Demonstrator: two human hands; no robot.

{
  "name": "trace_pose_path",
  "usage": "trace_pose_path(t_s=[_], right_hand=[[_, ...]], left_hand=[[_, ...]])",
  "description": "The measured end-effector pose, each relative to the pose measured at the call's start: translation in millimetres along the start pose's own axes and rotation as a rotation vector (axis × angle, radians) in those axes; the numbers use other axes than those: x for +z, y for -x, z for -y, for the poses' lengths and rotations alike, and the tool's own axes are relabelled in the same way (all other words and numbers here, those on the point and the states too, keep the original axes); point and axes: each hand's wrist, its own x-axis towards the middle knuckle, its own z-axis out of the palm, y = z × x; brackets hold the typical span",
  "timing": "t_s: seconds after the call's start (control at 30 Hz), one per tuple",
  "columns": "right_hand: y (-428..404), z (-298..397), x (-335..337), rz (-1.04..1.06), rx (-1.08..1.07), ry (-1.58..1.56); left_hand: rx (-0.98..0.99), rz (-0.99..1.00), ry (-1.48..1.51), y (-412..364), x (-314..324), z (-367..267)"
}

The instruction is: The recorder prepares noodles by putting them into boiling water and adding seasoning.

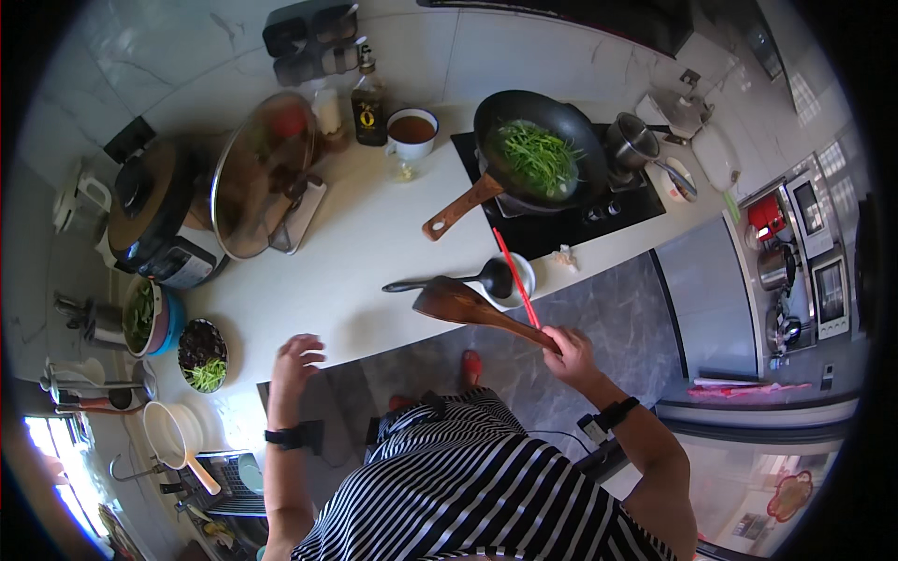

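Observation:
My right hand (pixel 572 356) grips the handle of a wooden spatula (pixel 466 306), its broad blade pointing left over the counter's front edge. Red chopsticks (pixel 515 277) run from beside that hand across a white bowl (pixel 525 270); whether the hand holds them too, I cannot tell. A black ladle (pixel 494 279) rests with its head in the bowl. Holding nothing, my left hand (pixel 296 357) hovers by the counter edge, fingers apart and slightly bent. Chopped green vegetables (pixel 537 156) lie in a black wok (pixel 589 165), whose wooden handle (pixel 463 207) juts toward the front left.
The wok stands on a black cooktop (pixel 635 207) beside a small steel pot (pixel 631 140). Behind are an enamel mug (pixel 412 134) of brown liquid and a dark bottle (pixel 368 105). Leftward stand a glass lid (pixel 263 175), a cooker (pixel 175 259) and a bowl of black and green food (pixel 203 354).

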Motion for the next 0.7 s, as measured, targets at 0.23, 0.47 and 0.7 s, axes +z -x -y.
trace_pose_path(t_s=[0.23,0.47,0.7], right_hand=[[-14,-95,-6,0.010,-0.005,0.014],[-51,-151,5,0.043,-0.095,-0.052],[-68,-177,20,0.057,-0.147,-0.145]], left_hand=[[0.062,0.179,-0.293,-3,129,-10],[0.001,0.158,-0.333,-12,190,1],[-0.033,0.096,-0.302,-7,220,14]])
